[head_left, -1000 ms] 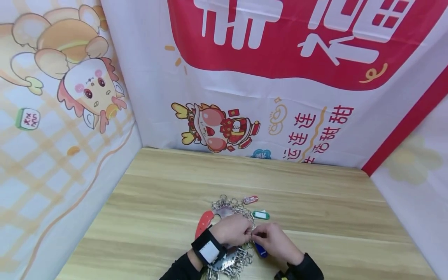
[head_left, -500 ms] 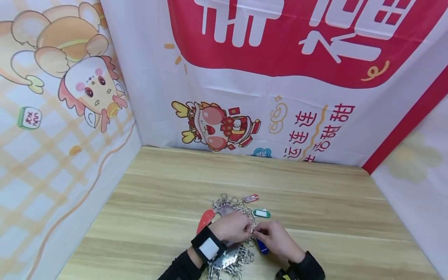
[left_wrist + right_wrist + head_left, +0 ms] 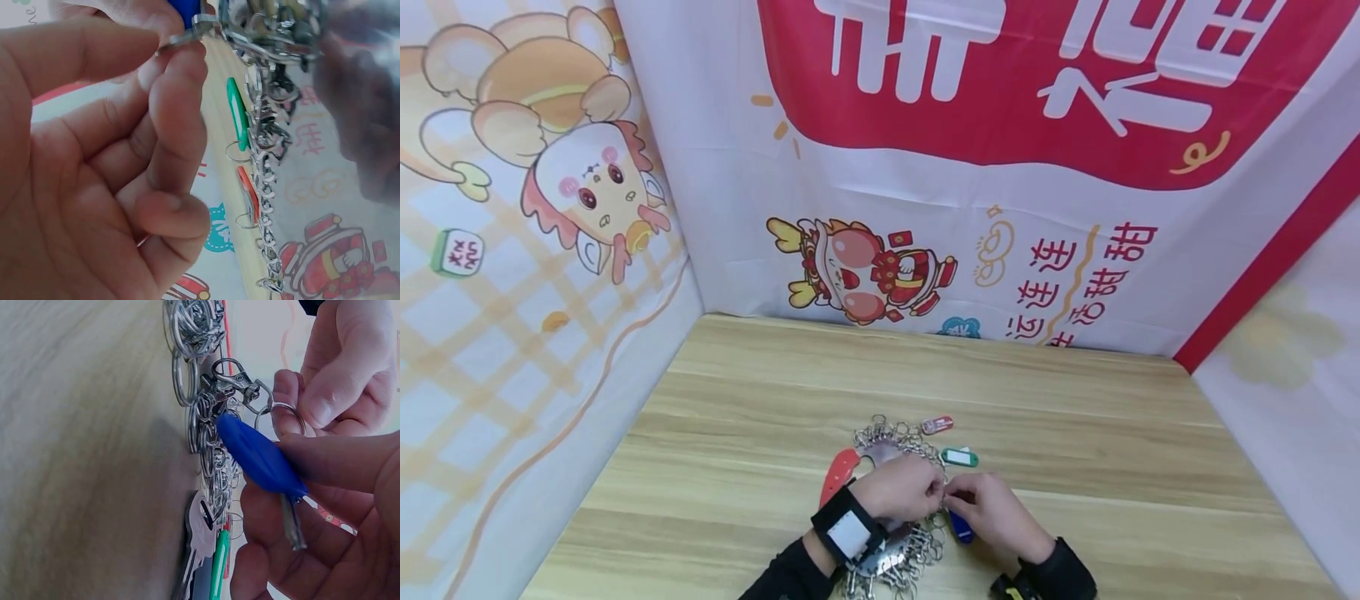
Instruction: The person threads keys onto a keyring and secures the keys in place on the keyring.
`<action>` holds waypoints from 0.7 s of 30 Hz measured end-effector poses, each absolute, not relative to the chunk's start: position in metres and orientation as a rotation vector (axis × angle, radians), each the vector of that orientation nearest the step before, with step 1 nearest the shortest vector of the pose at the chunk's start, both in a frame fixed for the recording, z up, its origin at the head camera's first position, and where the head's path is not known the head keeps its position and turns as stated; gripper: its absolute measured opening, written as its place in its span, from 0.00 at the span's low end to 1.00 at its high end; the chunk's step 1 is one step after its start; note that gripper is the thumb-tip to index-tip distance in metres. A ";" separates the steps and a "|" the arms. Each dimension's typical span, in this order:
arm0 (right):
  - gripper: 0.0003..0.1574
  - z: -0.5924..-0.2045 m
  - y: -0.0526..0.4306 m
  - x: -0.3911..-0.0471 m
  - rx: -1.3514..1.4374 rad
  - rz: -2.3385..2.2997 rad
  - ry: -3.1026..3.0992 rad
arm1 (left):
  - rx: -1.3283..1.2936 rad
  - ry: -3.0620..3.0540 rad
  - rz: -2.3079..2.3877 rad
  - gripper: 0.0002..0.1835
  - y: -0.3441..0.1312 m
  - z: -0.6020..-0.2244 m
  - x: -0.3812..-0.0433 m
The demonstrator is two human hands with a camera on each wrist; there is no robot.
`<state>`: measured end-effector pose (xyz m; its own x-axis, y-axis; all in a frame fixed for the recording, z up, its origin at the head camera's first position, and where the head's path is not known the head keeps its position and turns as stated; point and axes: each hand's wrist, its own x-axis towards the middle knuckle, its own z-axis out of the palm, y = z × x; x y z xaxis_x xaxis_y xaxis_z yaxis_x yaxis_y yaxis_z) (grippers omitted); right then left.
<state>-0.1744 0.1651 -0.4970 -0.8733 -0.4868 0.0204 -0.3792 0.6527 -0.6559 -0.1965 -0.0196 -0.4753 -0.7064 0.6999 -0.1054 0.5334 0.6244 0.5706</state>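
Note:
In the head view my left hand (image 3: pixel 904 489) reaches over a round plate (image 3: pixel 891 557) fringed with metal clasps and rings. Its thumb and forefinger pinch a split ring (image 3: pixel 282 407), which is linked to a lobster clasp (image 3: pixel 240 381) on the fringe. Close against it, my right hand (image 3: pixel 996 515) grips a blue key tag (image 3: pixel 259 456) between thumb and fingers; a key (image 3: pixel 292 525) sticks out below the tag. The left wrist view shows the left fingers (image 3: pixel 172 109) near the clasps, with the blue tag mostly cut off at the top.
A green key tag (image 3: pixel 959 457) and a red one (image 3: pixel 937 426) lie on the wooden table (image 3: pixel 1075 417), right of the fringe. Beside the plate's left side is a red curved piece (image 3: pixel 837 475). Printed cloth walls (image 3: pixel 722 250) stand behind and at the sides.
Both hands stay together at the same spot on the plate's right side, with only a slight shift to the right. The tags on the table have not moved.

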 end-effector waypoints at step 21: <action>0.05 -0.495 0.165 -0.174 -0.681 -1.044 2.622 | 0.982 2.499 0.767 0.16 -0.022 -0.478 -0.200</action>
